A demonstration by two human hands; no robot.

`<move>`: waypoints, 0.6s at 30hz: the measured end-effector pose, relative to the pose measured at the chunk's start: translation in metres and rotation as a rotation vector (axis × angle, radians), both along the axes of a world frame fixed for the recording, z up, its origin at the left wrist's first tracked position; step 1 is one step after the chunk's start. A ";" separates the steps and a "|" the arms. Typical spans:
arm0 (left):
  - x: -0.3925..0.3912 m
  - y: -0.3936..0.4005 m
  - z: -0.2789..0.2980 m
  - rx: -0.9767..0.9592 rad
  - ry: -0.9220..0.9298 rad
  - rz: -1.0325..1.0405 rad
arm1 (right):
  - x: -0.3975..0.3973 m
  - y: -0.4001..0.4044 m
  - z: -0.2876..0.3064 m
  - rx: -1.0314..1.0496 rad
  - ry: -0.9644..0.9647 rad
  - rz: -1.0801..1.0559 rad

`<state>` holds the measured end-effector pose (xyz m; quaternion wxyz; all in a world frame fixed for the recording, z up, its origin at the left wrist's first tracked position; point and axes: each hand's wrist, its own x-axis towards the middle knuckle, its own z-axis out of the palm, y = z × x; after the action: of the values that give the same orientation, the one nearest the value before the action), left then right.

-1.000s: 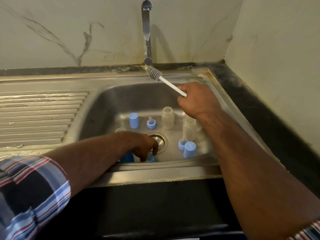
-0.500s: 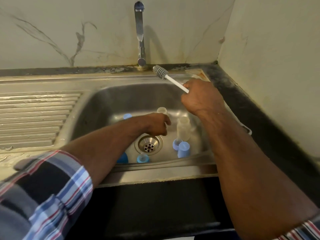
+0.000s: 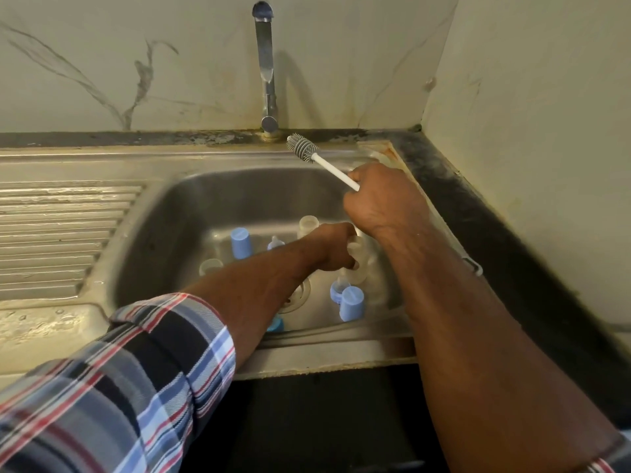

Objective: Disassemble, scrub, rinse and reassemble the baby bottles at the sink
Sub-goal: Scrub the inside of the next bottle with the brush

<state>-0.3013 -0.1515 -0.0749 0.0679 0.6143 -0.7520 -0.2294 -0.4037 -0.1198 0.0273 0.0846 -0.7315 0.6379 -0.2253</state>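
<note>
Hands work over a stainless steel sink basin (image 3: 191,213) set in a dark countertop. The right hand (image 3: 382,199) is closed in a fist around the white handle of a slim bottle brush (image 3: 319,160), whose grey ribbed head points up and back toward the chrome tap (image 3: 266,63) rising against the pale marbled wall. The left hand (image 3: 336,247), reaching in from a rolled plaid sleeve (image 3: 129,380), lies lower in the basin, directly beneath the right hand; its fingers curl around a clear plastic baby bottle body (image 3: 360,257) standing near the basin's right side, though how firmly they grip cannot be told.

A second clear bottle body (image 3: 307,225) stands upright just behind the left hand. Farther left on the basin floor stand a tall light-blue cylindrical cap (image 3: 240,242) and, beside it, a small blue collar with its clear teat (image 3: 276,243). A clear round piece (image 3: 210,266) sits nearer the basin's left wall.

Toward the front, another light-blue cap (image 3: 351,303) stands touching a blue ring (image 3: 336,290), just right of the metal drain (image 3: 300,295), which the left forearm partly covers. One more blue piece (image 3: 276,325) shows at the front edge below the forearm. A ribbed steel draining board (image 3: 61,233) stretches away on the left.
</note>
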 end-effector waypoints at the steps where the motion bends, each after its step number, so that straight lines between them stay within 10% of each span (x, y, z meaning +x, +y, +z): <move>1: 0.002 0.003 0.005 -0.011 0.039 -0.003 | 0.000 0.001 0.002 -0.015 -0.007 0.004; 18: 0.170 0.090 0.081 0.006 1.524 0.589 | 0.012 0.017 0.009 -0.120 -0.107 0.197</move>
<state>-0.1315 -0.0611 0.0061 0.6163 0.4623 -0.3065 -0.5590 -0.3917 -0.1031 0.0365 0.0965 -0.7814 0.5427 -0.2926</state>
